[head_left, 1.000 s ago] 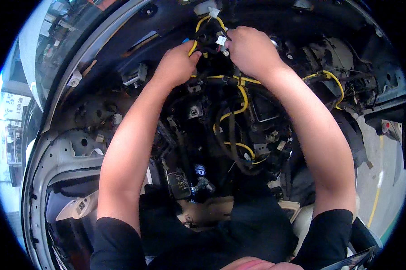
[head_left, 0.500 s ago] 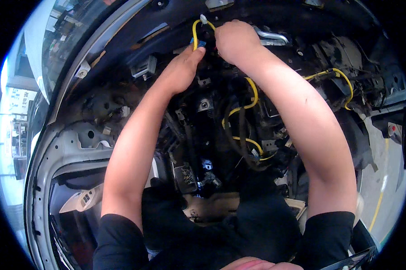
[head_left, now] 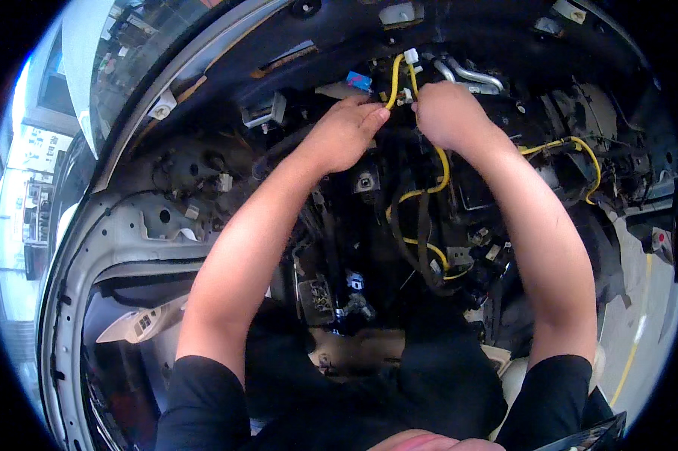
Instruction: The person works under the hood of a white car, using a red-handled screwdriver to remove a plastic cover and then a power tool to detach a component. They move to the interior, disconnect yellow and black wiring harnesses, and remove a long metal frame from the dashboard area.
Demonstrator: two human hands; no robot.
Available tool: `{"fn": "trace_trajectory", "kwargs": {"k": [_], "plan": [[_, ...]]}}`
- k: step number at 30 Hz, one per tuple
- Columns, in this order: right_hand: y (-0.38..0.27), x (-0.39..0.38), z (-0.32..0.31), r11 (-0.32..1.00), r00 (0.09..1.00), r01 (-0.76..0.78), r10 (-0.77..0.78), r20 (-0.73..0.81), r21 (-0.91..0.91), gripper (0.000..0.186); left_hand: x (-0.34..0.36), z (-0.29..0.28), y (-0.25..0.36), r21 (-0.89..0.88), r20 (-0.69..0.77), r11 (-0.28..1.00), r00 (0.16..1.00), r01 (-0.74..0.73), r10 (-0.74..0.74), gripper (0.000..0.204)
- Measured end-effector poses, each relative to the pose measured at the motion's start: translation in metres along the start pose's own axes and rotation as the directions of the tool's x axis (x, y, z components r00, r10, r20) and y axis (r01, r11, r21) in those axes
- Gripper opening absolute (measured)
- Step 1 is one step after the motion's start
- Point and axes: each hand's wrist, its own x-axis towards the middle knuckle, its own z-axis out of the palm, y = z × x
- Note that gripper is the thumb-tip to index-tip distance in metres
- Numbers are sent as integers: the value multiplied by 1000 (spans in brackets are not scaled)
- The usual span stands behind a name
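Note:
A yellow wiring harness [head_left: 397, 75] loops up at the top centre, a white connector [head_left: 410, 55] at the peak of its bend. My left hand [head_left: 351, 133] is closed on the harness's left leg, thumb along it. On the loop's right leg my right hand [head_left: 452, 114] is closed too, its fingertips partly hidden behind the back of the hand. Small pale connectors [head_left: 404, 96] show between the two hands. Just beyond my left fingers sits a blue piece [head_left: 359, 80]. More yellow harness [head_left: 445, 174] curves down below my right hand.
Around me is a stripped car interior with bare brackets and dark cables. A grey door frame [head_left: 60, 316] rises at the left, with a beige switch panel [head_left: 145, 323] beside it. Metal pipes [head_left: 470, 77] lie behind my right hand. Another yellow harness stretch [head_left: 591, 161] hangs at the right.
The view has shifted, so the surroundings sit lower and further right. My left hand has moved nearer my right along the yellow loop, and the blue piece is now apart from it.

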Motion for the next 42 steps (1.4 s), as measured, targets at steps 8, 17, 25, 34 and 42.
{"fn": "trace_trajectory", "kwargs": {"k": [8, 17, 25, 34, 42], "plan": [[-6, -22, 18, 829, 939, -54, 232, -253, 557, 37, 8, -3, 19, -293, 47, 908, 953, 300, -300, 41], [1, -29, 2, 981, 890, -35, 118, -440, 192, 21, 35, 6, 24, 145, 51, 989, 999, 12, -19, 29], [-11, -78, -23, 972, 781, 74, 82, -619, 223, 24, 19, 7, 19, 184, -269, 981, 963, 62, -10, 59], [-32, -188, -37, 818, 995, -90, 44, 95, 567, 28, -129, -62, 2, 150, -338, 981, 939, 126, -68, 49], [-29, -254, 71, 580, 797, -474, -38, 603, 662, 65, -237, -47, 18, -5, 418, 965, 877, 262, -237, 35]]}}
